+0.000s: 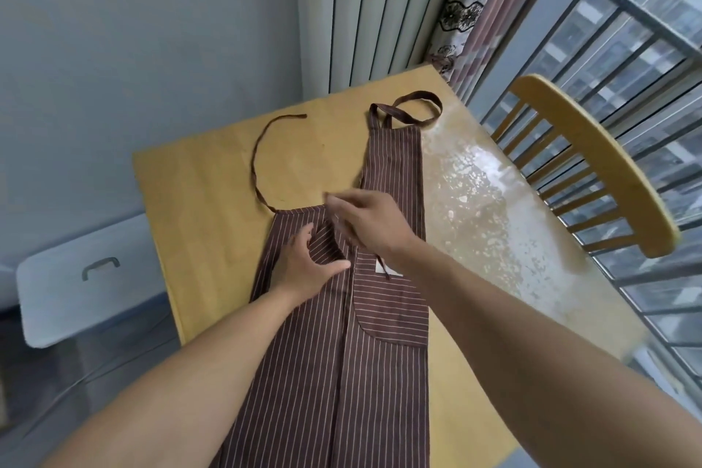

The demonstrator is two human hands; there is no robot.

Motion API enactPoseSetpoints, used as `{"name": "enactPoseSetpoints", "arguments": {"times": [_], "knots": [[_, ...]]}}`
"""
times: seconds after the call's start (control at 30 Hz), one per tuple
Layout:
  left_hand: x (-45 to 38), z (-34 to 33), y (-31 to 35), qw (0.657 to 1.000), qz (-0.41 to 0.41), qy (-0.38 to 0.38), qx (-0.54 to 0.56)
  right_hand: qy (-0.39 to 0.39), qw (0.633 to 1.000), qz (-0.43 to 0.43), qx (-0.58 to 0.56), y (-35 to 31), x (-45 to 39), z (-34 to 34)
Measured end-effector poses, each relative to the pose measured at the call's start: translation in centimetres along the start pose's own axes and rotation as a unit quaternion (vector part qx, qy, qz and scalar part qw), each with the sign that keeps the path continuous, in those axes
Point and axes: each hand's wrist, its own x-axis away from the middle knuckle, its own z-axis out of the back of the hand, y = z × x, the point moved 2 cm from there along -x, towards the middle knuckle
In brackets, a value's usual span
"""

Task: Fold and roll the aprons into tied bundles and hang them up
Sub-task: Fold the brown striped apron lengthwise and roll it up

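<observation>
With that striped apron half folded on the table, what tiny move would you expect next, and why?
Probably bringing in the loose waist tie, which trails across the table. The apron is already folded lengthwise, with the left hand resting on it and the right hand above the fold.

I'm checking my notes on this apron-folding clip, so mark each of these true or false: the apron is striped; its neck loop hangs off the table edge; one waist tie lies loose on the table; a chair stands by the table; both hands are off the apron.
1. The apron is striped. True.
2. Its neck loop hangs off the table edge. False: it lies on the tabletop.
3. One waist tie lies loose on the table. True.
4. A chair stands by the table. True.
5. Both hands are off the apron. False: the left hand rests on the cloth and the right hand is at its fold.
</observation>
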Motion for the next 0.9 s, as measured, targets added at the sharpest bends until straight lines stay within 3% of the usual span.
{"name": "enactPoseSetpoints", "arguments": {"times": [0.07,0.13,0.23,0.3,0.37,0.43,0.5,0.57,0.63,0.7,0.8,0.9], "knots": [[-0.5,1.0,0.7,0.989,0.047,0.031,0.136,-0.109,0.99,-0.014,-0.088,-4.5,-1.3,-1.8],[-1.6,2.9,0.3,0.959,0.107,0.103,0.242,-0.15,0.987,0.013,-0.054,-6.9,-2.3,-2.6],[-3.1,6.6,-1.5,0.877,0.202,0.161,0.405,-0.066,0.987,0.071,0.128,-5.1,-2.7,-0.8],[-3.9,9.0,-2.6,0.853,0.24,0.158,0.436,0.029,0.985,0.013,0.172,0.1,-2.2,1.3],[-4.5,10.7,-3.3,0.882,0.242,0.168,0.367,0.112,0.972,-0.1,0.18,7.1,-0.1,2.9],[-3.6,11.3,-3.7,0.926,0.206,0.232,0.213,0.173,0.954,-0.191,0.153,12.8,3.4,3.7],[-2.0,9.8,-3.7,0.962,0.091,0.233,0.109,0.208,0.938,-0.253,0.111,16.6,7.3,3.6],[0.2,6.7,-3.1,0.986,-0.048,0.162,0.002,0.212,0.928,-0.29,0.097,18.8,10.9,2.5],[2.3,2.9,-2.5,0.985,-0.145,0.05,-0.077,0.204,0.928,-0.299,0.091,20.3,13.3,0.9],[3.8,-0.4,-2.3,0.972,-0.171,-0.042,-0.158,0.169,0.937,-0.294,0.078,21.1,14.3,-0.5],[3.9,-2.7,-3.0,0.945,-0.143,-0.101,-0.276,0.104,0.953,-0.283,0.016,20.9,14.6,-1.3],[3.8,-2.9,-3.4,0.934,-0.13,-0.113,-0.312,0.101,0.958,-0.267,-0.022,20.4,15.7,-1.4]]}}
